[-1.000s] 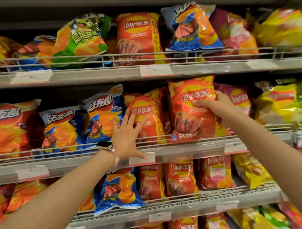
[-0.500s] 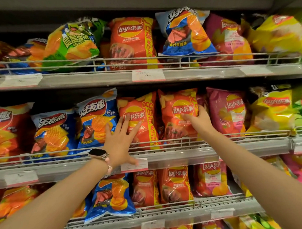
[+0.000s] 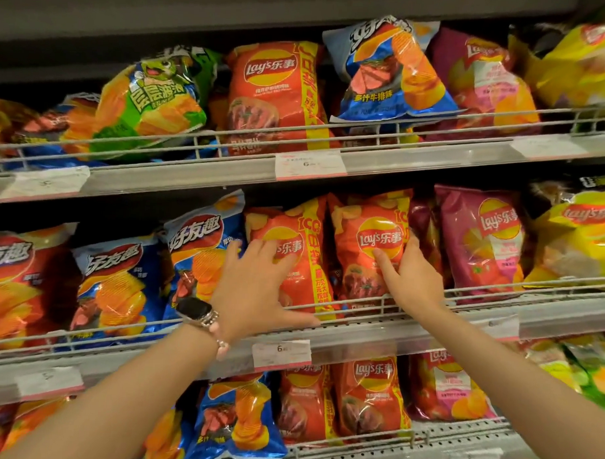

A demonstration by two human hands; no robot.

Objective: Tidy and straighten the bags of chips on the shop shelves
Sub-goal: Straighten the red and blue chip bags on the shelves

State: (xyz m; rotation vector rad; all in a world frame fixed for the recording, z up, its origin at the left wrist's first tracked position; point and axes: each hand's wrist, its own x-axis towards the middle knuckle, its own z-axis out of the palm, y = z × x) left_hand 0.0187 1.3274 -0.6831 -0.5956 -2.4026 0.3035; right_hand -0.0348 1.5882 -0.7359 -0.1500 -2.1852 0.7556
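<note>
Two red Lay's bags stand side by side on the middle shelf behind its wire rail. My left hand (image 3: 258, 289), with a watch on the wrist, lies flat with spread fingers on the front of the left red bag (image 3: 304, 250). My right hand (image 3: 409, 274) grips the right edge of the right red bag (image 3: 365, 245), thumb on its front, fingers hidden behind it. That bag stands upright, tucked between the left red bag and a purple Lay's bag (image 3: 482, 235).
Blue bags (image 3: 120, 288) and a red bag (image 3: 14, 281) fill the middle shelf to the left, yellow bags (image 3: 582, 235) the right. On the top shelf a blue bag (image 3: 385, 71) and a green bag (image 3: 151, 100) lie tilted. Price tags hang on the shelf edge (image 3: 427, 336).
My right hand has pushed the right red bag down and back behind the rail, so it stands beside the left one. My left hand slid up onto the left red bag.
</note>
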